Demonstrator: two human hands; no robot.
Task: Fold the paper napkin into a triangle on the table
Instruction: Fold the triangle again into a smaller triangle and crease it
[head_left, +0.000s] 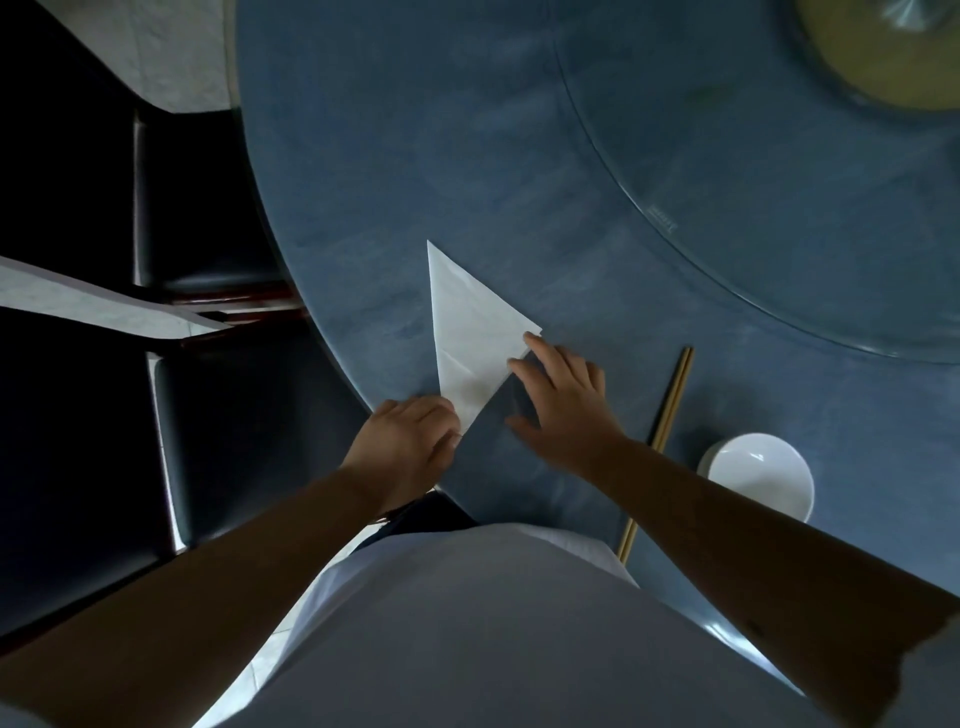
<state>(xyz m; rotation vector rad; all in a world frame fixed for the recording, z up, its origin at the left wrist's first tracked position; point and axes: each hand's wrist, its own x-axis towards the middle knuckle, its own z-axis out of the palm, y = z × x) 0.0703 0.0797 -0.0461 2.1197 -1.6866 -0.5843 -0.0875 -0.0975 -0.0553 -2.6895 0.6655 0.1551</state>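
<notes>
1. Napkin (467, 332): white paper, already a triangle, lying flat on the blue table (363, 182) close to the near-left edge. One point aims away from the person; the long edge runs from the right corner down to the near corner.
2. Left hand (410, 441): at the near corner of the napkin, fingers curled and pressed together over the paper tip. It looks like a pinch or a press on that corner; I cannot tell which, since the fingertips are hidden under the knuckles.
3. Right hand (561, 395): fingers spread wide and flat, palm down. Index fingertip touches the right corner of the napkin; the other fingers rest along the long edge, mostly on the table just beside the paper. Nothing gripped.
4. Chopsticks (665, 415): one pair, lying together on the table to the right of the right hand, partly crossed by the right forearm.
5. Bowl (758, 475): small, white, upright, just right of the chopsticks, near the table edge.
6. Glass turntable (779, 208): round, covers the far right of the table, well apart from the napkin.
7. Chairs (208, 218): dark seats, to the left of the table.
</notes>
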